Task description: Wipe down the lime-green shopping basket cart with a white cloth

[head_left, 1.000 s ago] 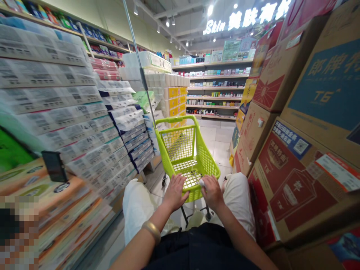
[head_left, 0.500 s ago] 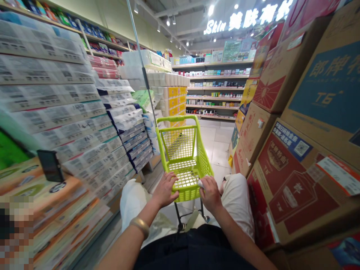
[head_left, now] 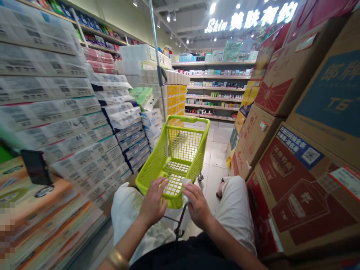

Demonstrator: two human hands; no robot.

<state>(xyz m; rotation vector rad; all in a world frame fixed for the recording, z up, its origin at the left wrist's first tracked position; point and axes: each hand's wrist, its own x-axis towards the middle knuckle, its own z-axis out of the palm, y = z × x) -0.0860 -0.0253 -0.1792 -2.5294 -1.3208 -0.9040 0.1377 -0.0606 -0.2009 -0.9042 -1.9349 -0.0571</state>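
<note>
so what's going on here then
A left hand is at the near end of a green shopping cart; whether it grips is hard to tell. The right hand, beside it, holds a small white wad, perhaps tissue, at the same end. The cart stands in a shop aisle, between stacked white packs on the left and cardboard boxes on the right.

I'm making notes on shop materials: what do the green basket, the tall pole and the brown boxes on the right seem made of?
Green basket: probably moulded plastic, slightly glossy; uniform colour, regular grid openings.
Tall pole: likely metal, smooth, judging by its silvery sheen.
Brown boxes: apparently printed cardboard, mostly matte, with flat panels and square edges.
</note>
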